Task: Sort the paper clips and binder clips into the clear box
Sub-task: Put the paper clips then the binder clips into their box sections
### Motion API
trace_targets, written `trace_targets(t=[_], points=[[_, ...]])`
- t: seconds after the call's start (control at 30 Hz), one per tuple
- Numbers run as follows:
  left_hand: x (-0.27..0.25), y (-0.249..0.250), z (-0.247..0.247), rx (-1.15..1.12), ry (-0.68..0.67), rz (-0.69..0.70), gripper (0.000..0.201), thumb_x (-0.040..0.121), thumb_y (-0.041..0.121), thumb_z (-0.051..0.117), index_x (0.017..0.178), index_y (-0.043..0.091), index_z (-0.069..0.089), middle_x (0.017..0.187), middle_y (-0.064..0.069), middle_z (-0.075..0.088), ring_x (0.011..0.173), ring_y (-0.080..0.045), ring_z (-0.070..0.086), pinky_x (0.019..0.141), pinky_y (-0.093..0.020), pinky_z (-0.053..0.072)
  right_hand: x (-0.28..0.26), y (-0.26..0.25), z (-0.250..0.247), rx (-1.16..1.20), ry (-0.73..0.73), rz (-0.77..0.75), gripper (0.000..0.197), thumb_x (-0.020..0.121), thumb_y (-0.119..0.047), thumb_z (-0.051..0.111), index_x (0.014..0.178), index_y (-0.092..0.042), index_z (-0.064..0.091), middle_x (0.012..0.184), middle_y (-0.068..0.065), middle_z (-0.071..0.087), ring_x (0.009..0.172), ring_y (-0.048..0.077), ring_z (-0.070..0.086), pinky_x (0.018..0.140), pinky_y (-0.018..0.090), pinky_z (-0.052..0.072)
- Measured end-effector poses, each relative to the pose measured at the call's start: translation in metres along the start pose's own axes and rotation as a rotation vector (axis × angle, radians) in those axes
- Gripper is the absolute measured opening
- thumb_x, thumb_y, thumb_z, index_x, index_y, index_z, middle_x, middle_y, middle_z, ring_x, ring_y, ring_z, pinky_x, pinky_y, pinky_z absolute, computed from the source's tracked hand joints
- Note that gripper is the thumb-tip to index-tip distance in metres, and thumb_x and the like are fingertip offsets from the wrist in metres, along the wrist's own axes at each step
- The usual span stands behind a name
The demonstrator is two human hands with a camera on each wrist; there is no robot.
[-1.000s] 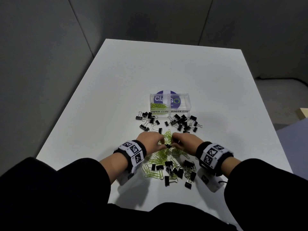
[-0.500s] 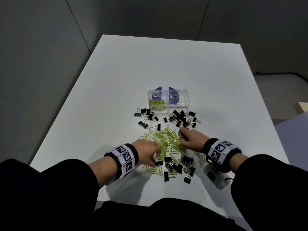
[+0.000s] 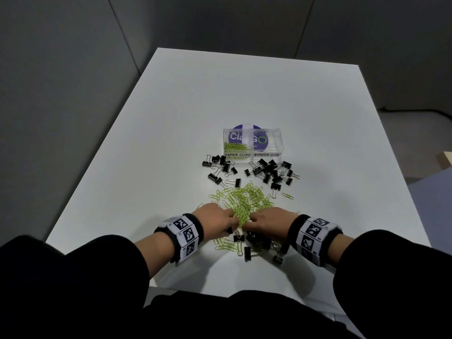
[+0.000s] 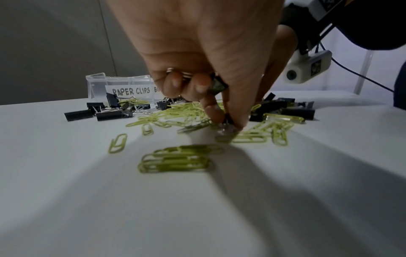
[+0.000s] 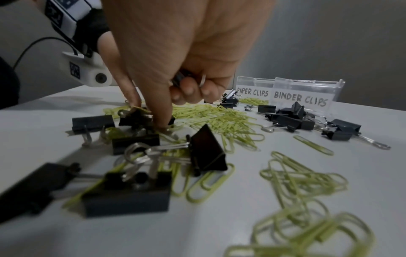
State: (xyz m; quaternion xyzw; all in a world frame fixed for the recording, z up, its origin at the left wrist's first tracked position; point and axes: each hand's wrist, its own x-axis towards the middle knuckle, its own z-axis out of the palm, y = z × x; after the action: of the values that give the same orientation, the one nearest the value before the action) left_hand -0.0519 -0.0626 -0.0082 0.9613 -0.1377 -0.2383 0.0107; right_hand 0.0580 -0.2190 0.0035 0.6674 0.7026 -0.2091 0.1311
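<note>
A clear two-part box (image 3: 281, 143) labelled PAPER CLIPS and BINDER CLIPS stands mid-table, with green paper clips (image 3: 236, 146) in its left part. A loose heap of green paper clips (image 3: 244, 199) lies in front of it. My left hand (image 3: 220, 220) and right hand (image 3: 265, 220) meet at the heap's near edge. In the left wrist view, my left hand (image 4: 226, 123) keeps a black binder clip (image 4: 217, 85) in its curled fingers while thumb and forefinger pinch another on the table. My right hand (image 5: 149, 114) also holds binder clips (image 5: 182, 78) in its palm and fingers one below (image 5: 136, 118).
Black binder clips lie in two groups before the box, left (image 3: 220, 165) and right (image 3: 269, 170), and in a third group (image 3: 254, 243) under my wrists. One paper clip (image 3: 287, 195) lies apart at the right. The white table (image 3: 244, 89) ends close to my body.
Half a second ago my hands were apart on the heap. The right hand has since drawn back toward me and leftward, and both now meet at the heap's near edge.
</note>
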Motion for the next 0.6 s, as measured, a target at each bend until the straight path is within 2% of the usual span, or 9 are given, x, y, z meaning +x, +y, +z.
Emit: trace_targets(t=[0.13,0.27,0.33,0.37,0.4,0.43,0.5,0.53,0.6], points=[[0.000,0.004,0.002,0.043,0.003,-0.003,0.033,0.098,0.026,0.037,0.126,0.010,0.044,0.117,-0.011,0.051,0.091,-0.032,0.059,0.078,-0.037,0.041,0.004,0.004,0.004,0.025,0.013,0.004,0.036,0.086,-0.008,0.060,0.121,-0.007,0.052,0.098,0.019,0.057,0.082,0.031,0.061,0.061,0.032,0.041],[0.000,0.001,-0.001,0.105,0.034,0.047,0.030,0.095,0.024,0.042,0.119,0.007,0.050,0.112,-0.015,0.052,0.085,-0.033,0.060,0.067,-0.035,0.039,0.004,0.005,0.003,0.042,0.033,0.033,0.034,0.091,-0.012,0.054,0.124,-0.008,0.048,0.106,0.017,0.055,0.089,0.030,0.058,0.070,0.036,0.047],[-0.002,-0.003,-0.003,0.078,0.035,0.074,0.022,0.084,0.023,0.059,0.100,0.008,0.061,0.091,-0.012,0.059,0.064,-0.028,0.061,0.054,-0.029,0.041,0.001,0.006,0.001,0.070,0.067,0.041,0.031,0.094,-0.017,0.049,0.123,-0.008,0.048,0.108,0.016,0.055,0.090,0.030,0.057,0.073,0.035,0.047],[-0.003,-0.005,-0.001,0.070,0.081,0.079,0.019,0.075,0.024,0.068,0.088,0.010,0.064,0.078,-0.007,0.060,0.051,-0.023,0.058,0.047,-0.024,0.041,0.000,0.007,0.001,0.086,0.089,0.048,0.031,0.094,-0.020,0.047,0.123,-0.008,0.049,0.109,0.015,0.055,0.091,0.029,0.057,0.072,0.033,0.045],[-0.004,-0.006,-0.002,0.057,0.144,0.093,0.020,0.071,0.024,0.071,0.084,0.011,0.064,0.072,-0.004,0.059,0.046,-0.020,0.056,0.043,-0.022,0.043,-0.001,0.011,-0.001,0.103,0.113,0.063,0.030,0.094,-0.021,0.047,0.122,-0.008,0.049,0.109,0.013,0.056,0.092,0.028,0.057,0.070,0.030,0.042],[-0.002,-0.008,-0.004,-0.004,0.146,0.089,0.020,0.075,0.024,0.067,0.089,0.011,0.063,0.076,-0.004,0.060,0.051,-0.021,0.057,0.047,-0.025,0.048,-0.002,0.015,-0.003,0.126,0.138,0.088,0.030,0.094,-0.023,0.047,0.121,-0.009,0.050,0.110,0.011,0.056,0.093,0.026,0.057,0.070,0.026,0.039],[0.000,-0.015,-0.012,-0.092,0.149,-0.015,0.026,0.091,0.029,0.051,0.109,0.011,0.056,0.098,-0.004,0.058,0.075,-0.022,0.060,0.068,-0.032,0.053,-0.003,0.029,-0.009,0.179,0.171,0.188,0.031,0.094,-0.028,0.046,0.120,-0.011,0.050,0.112,0.007,0.056,0.095,0.022,0.057,0.073,0.023,0.040],[0.002,-0.022,-0.017,-0.125,0.180,-0.077,0.029,0.094,0.032,0.047,0.115,0.013,0.052,0.105,-0.002,0.056,0.084,-0.019,0.059,0.074,-0.028,0.051,-0.004,0.038,-0.012,0.207,0.172,0.261,0.031,0.095,-0.029,0.045,0.120,-0.012,0.049,0.114,0.006,0.056,0.097,0.020,0.057,0.076,0.022,0.043],[0.009,-0.040,-0.025,-0.191,0.244,-0.163,0.029,0.094,0.032,0.049,0.116,0.014,0.051,0.111,0.000,0.055,0.091,-0.015,0.057,0.075,-0.019,0.046,-0.003,0.059,-0.019,0.295,0.156,0.425,0.030,0.095,-0.027,0.044,0.122,-0.012,0.048,0.117,0.006,0.055,0.097,0.019,0.057,0.081,0.023,0.046]])
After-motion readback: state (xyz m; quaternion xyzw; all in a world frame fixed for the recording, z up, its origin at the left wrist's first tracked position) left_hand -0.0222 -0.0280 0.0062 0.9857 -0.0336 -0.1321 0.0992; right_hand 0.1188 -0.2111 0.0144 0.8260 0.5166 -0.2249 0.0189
